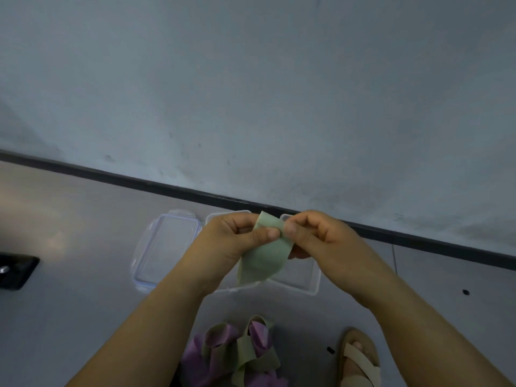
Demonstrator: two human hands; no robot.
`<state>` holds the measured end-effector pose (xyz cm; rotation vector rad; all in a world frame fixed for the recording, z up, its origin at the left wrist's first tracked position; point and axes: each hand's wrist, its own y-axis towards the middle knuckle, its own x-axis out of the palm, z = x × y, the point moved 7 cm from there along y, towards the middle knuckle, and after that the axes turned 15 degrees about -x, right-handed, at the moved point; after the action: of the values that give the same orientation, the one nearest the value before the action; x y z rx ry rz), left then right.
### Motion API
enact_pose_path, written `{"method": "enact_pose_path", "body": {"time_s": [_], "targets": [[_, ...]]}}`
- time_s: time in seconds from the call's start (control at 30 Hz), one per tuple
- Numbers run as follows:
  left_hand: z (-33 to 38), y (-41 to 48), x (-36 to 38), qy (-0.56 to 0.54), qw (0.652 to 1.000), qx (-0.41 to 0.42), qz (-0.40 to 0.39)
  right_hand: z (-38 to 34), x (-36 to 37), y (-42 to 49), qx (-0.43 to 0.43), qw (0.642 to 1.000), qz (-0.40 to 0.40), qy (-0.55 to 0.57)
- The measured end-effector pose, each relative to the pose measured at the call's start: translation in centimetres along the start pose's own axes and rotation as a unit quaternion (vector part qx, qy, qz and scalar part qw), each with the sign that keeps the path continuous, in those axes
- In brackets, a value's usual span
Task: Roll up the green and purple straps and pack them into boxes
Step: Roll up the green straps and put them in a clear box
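Note:
A pale green strap (264, 258) hangs in the air between my hands, its top end folded over. My left hand (234, 236) pinches the folded top with thumb and fingers. My right hand (312, 233) pinches the same end from the right. Below them on the floor lie clear plastic boxes: one (304, 277) under the strap, mostly hidden by my hands, and a clear lid (164, 247) to the left. A loose pile of green and purple straps (237, 356) lies near the bottom edge.
The grey floor meets a pale wall along a dark skirting strip (167, 188). A black object (15, 270) lies at the far left. My sandalled foot (358, 358) stands right of the strap pile. A small dark spot (465, 292) marks the floor at right.

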<state>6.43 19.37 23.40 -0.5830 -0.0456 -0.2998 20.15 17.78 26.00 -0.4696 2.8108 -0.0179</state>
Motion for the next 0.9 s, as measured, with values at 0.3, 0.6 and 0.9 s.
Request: {"method": "enact_pose_path", "body": {"time_s": [0.3, 0.6, 0.9], "targets": [[0.7, -0.1, 0.5, -0.022, 0.999, 0.031, -0.008, -0.1, -0.7, 0.6, -0.045, 0.996, 0.078, -0.016], [0.8, -0.1, -0.1, 0.001, 0.999, 0.035, 0.028, -0.1, -1.0, 0.7, -0.069, 0.994, 0.086, -0.012], [1.3, -0.1, -0.5, -0.001, 0.996, 0.086, 0.035, 0.8, -0.8, 0.8, -0.017, 0.996, 0.080, 0.019]]}}
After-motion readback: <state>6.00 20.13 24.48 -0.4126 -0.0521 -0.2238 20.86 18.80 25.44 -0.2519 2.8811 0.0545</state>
